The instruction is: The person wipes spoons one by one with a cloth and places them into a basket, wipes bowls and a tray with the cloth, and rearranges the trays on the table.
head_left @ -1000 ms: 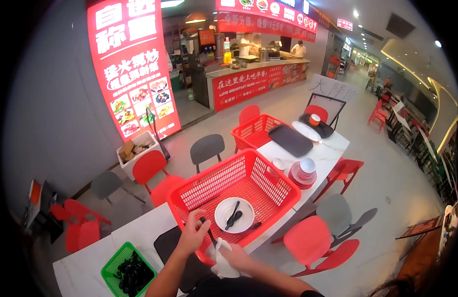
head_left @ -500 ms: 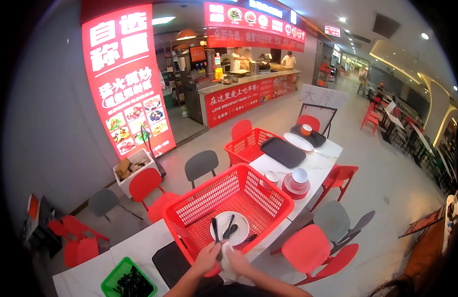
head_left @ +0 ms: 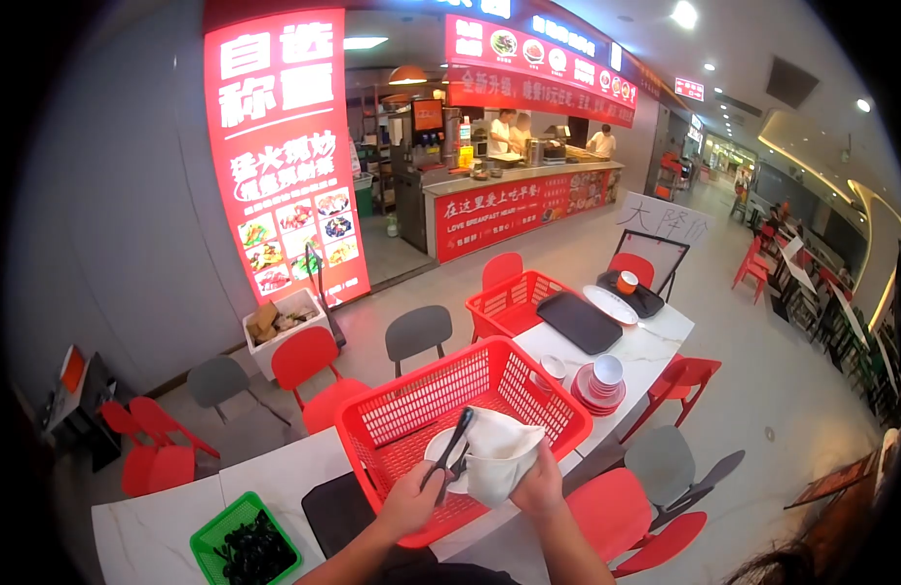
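My left hand [head_left: 411, 502] is closed round the handle of a black spoon [head_left: 459, 436], held up above the near side of a large red plastic basket [head_left: 421, 398]. Beside it, my right hand [head_left: 540, 486] grips a white cloth [head_left: 501, 453], which hangs spread out close to the spoon. Inside the basket lies a white plate [head_left: 439, 447], partly covered by the cloth and the spoon. Other dark utensils on the plate are mostly hidden. To the left stands a small green basket [head_left: 214, 522] with several black spoons [head_left: 250, 551] in it.
A black tray [head_left: 338, 517] lies left of the red basket. Beyond it are stacked plates and bowls [head_left: 598, 383], another black tray [head_left: 579, 322], a white oval dish [head_left: 611, 304] and a second red basket [head_left: 504, 310]. Red and grey chairs [head_left: 655, 458] flank the table.
Both hands have risen, and the cloth, bunched low before, is now spread open in my right hand. The spoon is lifted off the plate. The camera view has shifted.
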The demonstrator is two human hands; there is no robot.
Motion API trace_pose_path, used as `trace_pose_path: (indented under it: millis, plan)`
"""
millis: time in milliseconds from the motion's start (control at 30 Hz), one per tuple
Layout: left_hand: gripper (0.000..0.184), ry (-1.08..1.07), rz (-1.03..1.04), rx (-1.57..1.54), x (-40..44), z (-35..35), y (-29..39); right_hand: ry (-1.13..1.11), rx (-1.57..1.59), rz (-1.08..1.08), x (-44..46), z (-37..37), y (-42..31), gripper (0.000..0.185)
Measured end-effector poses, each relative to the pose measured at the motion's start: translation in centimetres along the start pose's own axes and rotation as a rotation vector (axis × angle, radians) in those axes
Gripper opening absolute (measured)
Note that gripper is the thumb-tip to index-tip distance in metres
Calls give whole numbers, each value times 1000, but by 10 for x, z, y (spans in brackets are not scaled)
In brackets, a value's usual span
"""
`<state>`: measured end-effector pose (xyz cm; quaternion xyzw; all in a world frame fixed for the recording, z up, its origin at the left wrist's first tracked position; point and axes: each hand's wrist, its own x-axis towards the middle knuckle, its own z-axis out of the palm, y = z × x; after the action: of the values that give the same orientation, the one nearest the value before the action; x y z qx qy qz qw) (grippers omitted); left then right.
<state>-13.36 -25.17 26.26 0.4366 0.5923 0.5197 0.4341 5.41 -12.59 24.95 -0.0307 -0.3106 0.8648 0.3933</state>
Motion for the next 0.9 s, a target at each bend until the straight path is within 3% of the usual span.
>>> trace_pose_path:
  millis: [100, 333, 367, 467, 567, 667, 767, 833, 867, 900]
  plan:
    - [21, -12, 29, 4, -1, 4, -5, 101, -55, 27, -1, 3, 14, 65]
    - [21, 136, 134, -24, -6, -4, -1, -2, -3, 14, -4, 8, 6, 69]
    - [22, 158, 163, -33, -4, -9, -3, -21, -57, -15, -6, 22, -9, 71]
    - [26, 236, 250, -17, -4, -17, -1, 12, 195, -190, -6, 40, -42, 68]
    - [28, 249, 303, -18, -4, -18, 4, 150, 384, -379, 1, 5, -59, 64]
    - [27, 187, 276, -30, -7, -5, 8, 97, 226, -348, -4, -17, -45, 61]
    - [24, 148, 249, 0, -9, 8, 7, 233, -715, -434, -2, 10, -16, 51]
    - [23, 100, 216, 16, -9, 15, -2, 92, -200, -134, -9, 18, -6, 60]
    - [24, 107, 204, 48, -9, 19, -3, 14, 390, 83, -15, 18, 1, 65]
    - [24, 115, 191, 80, -9, 23, -3, 123, 352, 128, -13, 5, 17, 69]
